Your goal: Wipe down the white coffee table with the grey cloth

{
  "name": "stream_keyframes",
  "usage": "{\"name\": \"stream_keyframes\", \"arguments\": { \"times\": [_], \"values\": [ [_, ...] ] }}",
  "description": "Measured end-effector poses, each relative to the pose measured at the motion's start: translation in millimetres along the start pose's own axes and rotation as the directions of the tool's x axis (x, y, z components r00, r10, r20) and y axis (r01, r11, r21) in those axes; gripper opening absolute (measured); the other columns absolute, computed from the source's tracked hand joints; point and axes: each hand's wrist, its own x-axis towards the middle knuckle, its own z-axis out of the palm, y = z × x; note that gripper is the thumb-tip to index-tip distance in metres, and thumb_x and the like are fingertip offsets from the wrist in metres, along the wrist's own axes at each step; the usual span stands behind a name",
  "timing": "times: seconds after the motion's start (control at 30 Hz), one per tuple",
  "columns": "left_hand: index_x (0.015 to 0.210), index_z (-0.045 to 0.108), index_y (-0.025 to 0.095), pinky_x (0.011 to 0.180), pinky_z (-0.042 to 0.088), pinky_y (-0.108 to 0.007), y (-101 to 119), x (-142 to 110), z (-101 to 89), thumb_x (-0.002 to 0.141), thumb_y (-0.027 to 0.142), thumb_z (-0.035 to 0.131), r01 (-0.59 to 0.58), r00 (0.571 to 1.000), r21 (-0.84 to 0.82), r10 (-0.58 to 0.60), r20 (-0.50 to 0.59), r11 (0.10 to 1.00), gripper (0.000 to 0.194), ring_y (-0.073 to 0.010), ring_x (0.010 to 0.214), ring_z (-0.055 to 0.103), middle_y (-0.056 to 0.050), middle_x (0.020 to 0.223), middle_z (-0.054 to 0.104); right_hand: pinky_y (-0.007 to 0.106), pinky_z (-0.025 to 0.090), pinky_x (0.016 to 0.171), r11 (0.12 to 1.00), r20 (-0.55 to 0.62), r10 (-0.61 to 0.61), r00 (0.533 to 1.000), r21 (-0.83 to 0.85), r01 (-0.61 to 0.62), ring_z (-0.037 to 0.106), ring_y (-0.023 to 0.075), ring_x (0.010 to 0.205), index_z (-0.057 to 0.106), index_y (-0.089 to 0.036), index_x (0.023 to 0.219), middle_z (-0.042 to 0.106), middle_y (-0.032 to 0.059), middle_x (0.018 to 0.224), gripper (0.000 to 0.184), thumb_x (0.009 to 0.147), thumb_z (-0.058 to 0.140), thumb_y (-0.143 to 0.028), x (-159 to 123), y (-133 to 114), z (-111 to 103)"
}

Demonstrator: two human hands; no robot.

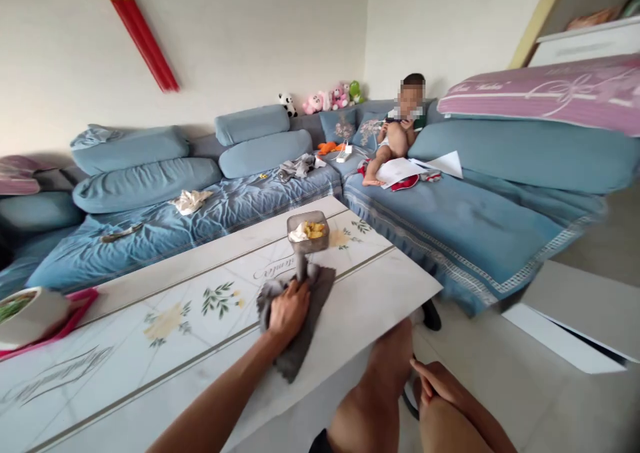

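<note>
Left hand (290, 310) grips a bunched grey cloth (320, 300), pressed to the tabletop (373, 296) apparently for firm contact, the food container (315, 246) standing just beyond; right hand (430, 381), by the legs (367, 400), closure undetermined.

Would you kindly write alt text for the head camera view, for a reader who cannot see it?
A person's left hand presses a gray cloth onto a white table, near a box with yellow and white contents, while the right hand is by the legs. Another person sits on a blue sofa behind.
</note>
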Motion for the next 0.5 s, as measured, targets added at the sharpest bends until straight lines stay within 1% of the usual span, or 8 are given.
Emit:
{"name": "stream_keyframes", "arguments": {
  "times": [0.07,0.17,0.23,0.27,0.33,0.4,0.47,0.5],
  "values": [
    [0.155,0.069,0.019,0.090,0.056,-0.033,67,55,1.9,0.123,0.027,0.037,-0.070,0.998,-0.036,0.070,0.001,0.997,0.046,-0.0270,0.121,0.077,-0.015,0.142,0.073,0.048,0.059,0.076,1.000,0.055,0.001,0.998,0.028,-0.003,0.071,0.0348,0.060,0.042,-0.031,0.039,0.061,0.0143,0.052,0.086,0.078,0.042,-0.108,1,6,-5],
    [0.148,0.069,0.008,0.097,0.057,-0.037,150,127,2.7,0.119,0.013,0.028,-0.082,0.997,-0.090,0.082,-0.007,0.993,0.051,-0.0283,0.121,0.076,-0.023,0.146,0.069,0.047,0.057,0.074,0.999,0.059,-0.005,0.998,0.034,0.003,0.068,0.0331,0.058,0.044,-0.030,0.039,0.061,0.0142,0.053,0.089,0.078,0.042,-0.109,0,11,-10],
    [0.149,0.068,0.005,0.098,0.058,-0.040,194,156,7.0,0.117,0.010,0.031,-0.092,0.996,-0.125,0.092,-0.003,0.988,0.049,-0.0307,0.123,0.075,-0.027,0.146,0.067,0.046,0.056,0.072,0.999,0.054,0.000,0.999,0.045,-0.003,0.067,0.0319,0.058,0.045,-0.029,0.040,0.062,0.0145,0.053,0.088,0.077,0.043,-0.109,-1,13,-11],
    [0.150,0.067,0.005,0.099,0.059,-0.041,214,162,10.5,0.116,0.011,0.032,-0.113,0.993,-0.141,0.114,0.001,0.983,0.049,-0.0314,0.124,0.075,-0.028,0.147,0.066,0.045,0.056,0.072,0.999,0.051,0.003,0.999,0.051,-0.006,0.067,0.0313,0.058,0.045,-0.029,0.041,0.062,0.0146,0.054,0.088,0.078,0.044,-0.109,-2,13,-11],
    [0.149,0.069,0.009,0.099,0.058,-0.040,246,155,18.7,0.118,0.015,0.031,-0.190,0.981,-0.172,0.195,0.011,0.966,0.050,-0.0304,0.123,0.074,-0.025,0.147,0.067,0.043,0.056,0.073,0.998,0.042,0.004,0.999,0.059,-0.006,0.068,0.0306,0.061,0.045,-0.028,0.043,0.064,0.0140,0.056,0.087,0.079,0.045,-0.108,-3,13,-11],
    [0.144,0.074,0.014,0.097,0.057,-0.039,266,131,25.3,0.120,0.021,0.031,-0.318,0.944,-0.205,0.330,0.028,0.926,0.050,-0.0282,0.118,0.073,-0.020,0.144,0.069,0.042,0.055,0.072,0.998,0.033,0.005,0.999,0.061,-0.007,0.068,0.0299,0.061,0.045,-0.028,0.044,0.064,0.0130,0.057,0.087,0.079,0.047,-0.107,-4,11,-9],
    [0.141,0.076,0.018,0.096,0.058,-0.040,270,97,27.4,0.121,0.027,0.033,-0.455,0.879,-0.239,0.475,0.032,0.858,0.048,-0.0276,0.113,0.073,-0.018,0.139,0.071,0.042,0.054,0.070,0.998,0.030,0.002,1.000,0.059,-0.003,0.067,0.0295,0.059,0.045,-0.027,0.044,0.063,0.0124,0.056,0.088,0.077,0.049,-0.109,-4,8,-8],
    [0.140,0.077,0.018,0.095,0.059,-0.041,264,78,26.6,0.120,0.029,0.036,-0.505,0.848,-0.250,0.529,0.033,0.826,0.046,-0.0279,0.110,0.073,-0.018,0.137,0.072,0.042,0.053,0.069,0.998,0.027,-0.004,1.000,0.058,0.002,0.066,0.0293,0.058,0.045,-0.027,0.044,0.063,0.0122,0.055,0.089,0.075,0.049,-0.110,-5,6,-7]
  ]
}}
